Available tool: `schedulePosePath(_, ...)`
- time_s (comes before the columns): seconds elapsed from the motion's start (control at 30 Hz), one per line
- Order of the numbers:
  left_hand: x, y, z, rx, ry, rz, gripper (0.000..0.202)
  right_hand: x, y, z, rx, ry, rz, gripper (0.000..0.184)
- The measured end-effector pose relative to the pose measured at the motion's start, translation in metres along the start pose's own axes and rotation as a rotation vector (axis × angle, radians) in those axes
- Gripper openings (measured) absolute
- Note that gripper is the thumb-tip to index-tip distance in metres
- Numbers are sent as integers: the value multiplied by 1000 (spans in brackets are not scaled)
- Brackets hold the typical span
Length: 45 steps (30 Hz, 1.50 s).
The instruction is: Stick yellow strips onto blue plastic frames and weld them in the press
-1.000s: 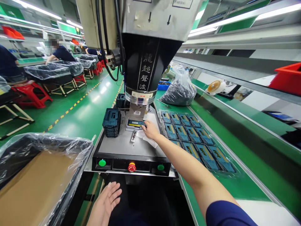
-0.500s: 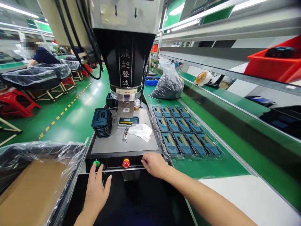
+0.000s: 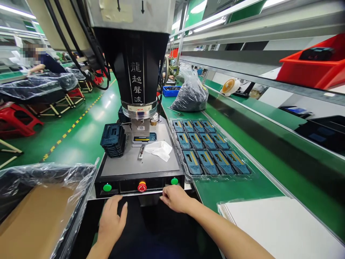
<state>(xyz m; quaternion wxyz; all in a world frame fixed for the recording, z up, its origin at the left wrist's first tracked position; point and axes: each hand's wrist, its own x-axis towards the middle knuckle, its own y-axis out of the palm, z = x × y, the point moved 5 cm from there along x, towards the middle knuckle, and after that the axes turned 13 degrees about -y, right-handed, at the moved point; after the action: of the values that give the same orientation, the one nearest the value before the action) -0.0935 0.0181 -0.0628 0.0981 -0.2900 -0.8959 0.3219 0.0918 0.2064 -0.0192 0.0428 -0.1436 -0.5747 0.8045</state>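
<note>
My left hand [image 3: 111, 220], empty, is just below the left green button [image 3: 107, 187] of the ultrasonic welding press [image 3: 136, 72], thumb and fingers apart. Under the right green button [image 3: 174, 181] is my right hand [image 3: 175, 198], its fingers curled in with nothing showing in them. Between the hands sits a red emergency stop button [image 3: 141, 186]. The press's metal horn [image 3: 140, 126] is down on a dark blue plastic housing [image 3: 153, 136] with a yellow strip, partly hidden beneath it. A white cloth [image 3: 161, 150] and a small metal piece [image 3: 141, 152] lie in front.
Stacked dark housings [image 3: 112, 140] stand left on the press bed. To the right, a clear tray [image 3: 192, 176] holds rows of housings. A plastic-lined bin [image 3: 88, 180] is at lower left, white sheets [image 3: 275, 223] at lower right. A filled bag [image 3: 191, 95] sits behind the tray.
The horn has come down onto the housing. My left hand has drawn back from the left green button. My right hand has dropped lower, uncovering the right green button.
</note>
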Motion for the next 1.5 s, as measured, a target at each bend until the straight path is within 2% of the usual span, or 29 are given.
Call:
schedulePosePath(0.1,-8,34,29,263,37,230,45,1,19,3,26,-55,98,29)
schedulePosePath(0.17,-16,58,54,480,18,330,54,0,31,1,27,-62,137,30)
schedulePosePath(0.23,-26,80,77,664,-30,378,68,0,42,-4,10,-52,186,30)
schedulePosePath(0.3,-34,94,90,760,-41,347,77,1,49,-9,-14,-34,248,30)
schedulePosePath(0.4,-40,105,95,799,-21,265,74,3,56,-15,-26,-10,310,30)
schedulePosePath(0.53,-39,109,96,817,-8,262,72,7,60,-16,-9,-13,328,31)
schedulePosePath(0.7,-38,110,100,805,-20,272,73,10,59,-14,66,-52,255,28)
schedulePosePath(0.8,-39,109,102,793,-14,264,74,9,46,-9,182,-85,178,26)
schedulePosePath(0.87,-39,108,101,784,-13,266,74,10,30,-3,249,-122,145,25)
schedulePosePath(0.93,-38,107,99,774,-20,281,75,13,7,5,299,-173,93,24)
schedulePosePath(1.07,-35,105,94,775,-45,333,78,32,-46,13,365,-244,-96,24)
schedulePosePath(1.17,-34,105,93,779,-61,365,80,58,-78,1,347,-166,-247,23)
schedulePosePath(1.27,-33,106,95,765,-65,377,81,88,-100,-18,232,-20,-396,18)
schedulePosePath(1.37,-32,107,96,754,-66,376,82,116,-112,-36,63,117,-482,16)
schedulePosePath(1.5,-31,105,95,744,-75,392,84,144,-117,-51,-60,175,-554,15)
